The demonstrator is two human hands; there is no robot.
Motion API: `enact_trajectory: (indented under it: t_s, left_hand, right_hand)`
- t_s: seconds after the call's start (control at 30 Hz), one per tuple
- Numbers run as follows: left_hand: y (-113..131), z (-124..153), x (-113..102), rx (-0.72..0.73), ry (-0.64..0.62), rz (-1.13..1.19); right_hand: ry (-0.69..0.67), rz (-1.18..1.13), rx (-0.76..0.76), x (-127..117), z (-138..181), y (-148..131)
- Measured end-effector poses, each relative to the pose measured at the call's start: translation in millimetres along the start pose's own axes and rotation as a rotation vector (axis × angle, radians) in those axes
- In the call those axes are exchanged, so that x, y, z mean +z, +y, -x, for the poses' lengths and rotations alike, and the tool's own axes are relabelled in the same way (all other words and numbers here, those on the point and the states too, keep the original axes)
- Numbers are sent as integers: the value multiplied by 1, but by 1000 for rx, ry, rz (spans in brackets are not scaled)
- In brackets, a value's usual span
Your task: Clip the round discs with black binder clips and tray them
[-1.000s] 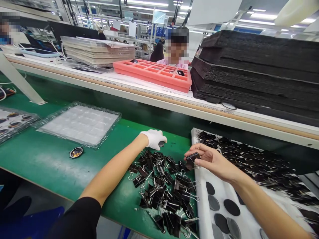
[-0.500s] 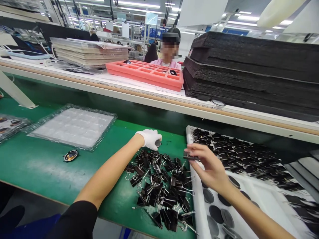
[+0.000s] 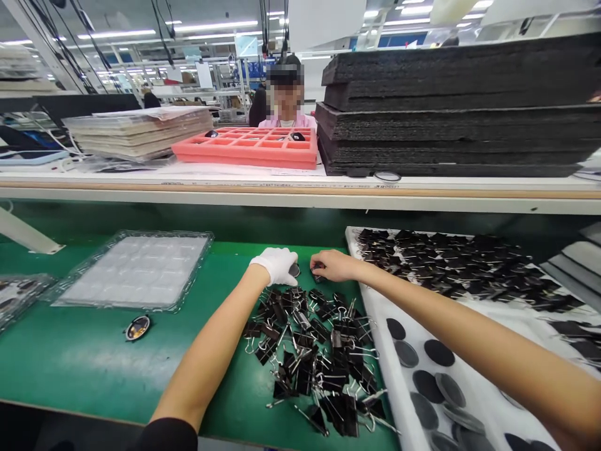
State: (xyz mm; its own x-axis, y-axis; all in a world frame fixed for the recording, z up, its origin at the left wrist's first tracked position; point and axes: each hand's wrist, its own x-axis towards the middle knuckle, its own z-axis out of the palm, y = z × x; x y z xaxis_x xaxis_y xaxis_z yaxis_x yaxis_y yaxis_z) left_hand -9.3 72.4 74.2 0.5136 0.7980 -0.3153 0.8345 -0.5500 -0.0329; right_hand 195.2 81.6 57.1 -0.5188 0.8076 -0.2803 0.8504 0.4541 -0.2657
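Note:
My left hand [image 3: 276, 266], in a white glove, is closed on a small round grey disc [image 3: 294, 270] whose edge shows past the fingertips. A short gap to the right of it, my bare right hand [image 3: 332, 265] pinches a black binder clip [image 3: 318, 275], partly hidden by the fingers, low over the green table. Directly below both hands spreads a loose pile of black binder clips [image 3: 305, 338] with silver wire handles.
Right of the pile, a white foam tray [image 3: 375, 319] carries rows of clips and several dark round discs [image 3: 439, 352]. A clear plastic tray [image 3: 136, 269] and a round part [image 3: 138, 327] lie leftward. On the shelf [image 3: 263, 195] stand a pink divided tray [image 3: 244, 153] and black foam sheets [image 3: 446, 113]. A person sits beyond.
My right hand has moved left with the binder clip, from above the foam tray's edge to beside my left hand. The left hand keeps its hold on the disc. The camera view has levelled.

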Motion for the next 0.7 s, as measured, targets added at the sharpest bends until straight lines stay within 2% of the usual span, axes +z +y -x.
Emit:
enact_trajectory:
  t_s: [0.17, 0.3, 0.4, 0.57, 0.7]
  left_hand:
    - [-1, -4, 0, 37, 19, 14]
    - [-4, -7, 2, 44, 48, 51]
    - [-3, -9, 4, 47, 61, 58]
    - [0, -12, 5, 73, 80, 44]
    - [4, -13, 7, 85, 71, 75]
  right_hand:
    - [12, -124, 166, 2, -1, 6]
    - [242, -269, 329, -3, -13, 1]
    - [398, -322, 416, 3, -27, -6]
    - [366, -250, 410, 28, -38, -7]
    - [420, -274, 473, 41, -39, 2]
